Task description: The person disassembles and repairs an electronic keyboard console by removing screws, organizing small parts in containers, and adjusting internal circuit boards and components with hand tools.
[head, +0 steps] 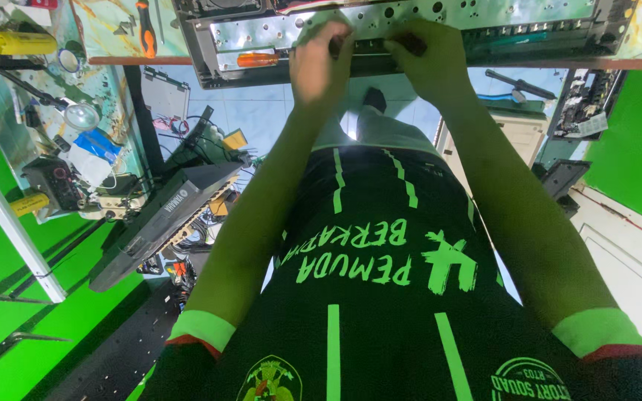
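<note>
The table (113,33) filled the 12 o'clock edge of the head view, its marbled top bare only at 11 o'clock. On it lay a long electronics chassis (484,18) with a perforated metal panel, its long axis running from 9 to 3 o'clock across the table's near edge, the open underside turned toward the person. At 8 o'clock, below the table, a dark keyboard casing (165,215) leaned with its long axis pointing from 7 toward 1 o'clock.

Both hands met at the chassis's near rim at 12 o'clock. The left hand (321,63) had its fingers (336,33) curled and pressed on the rim; the right hand (429,63) lay just beside it, fingers bent over a small dark part (410,43). Whether either actually gripped anything could not be told.

An orange-handled screwdriver (258,59) lay inside the chassis at 9 o'clock from the left hand, pointing sideways. A yellow tube (20,42) sat at 10 o'clock.
</note>
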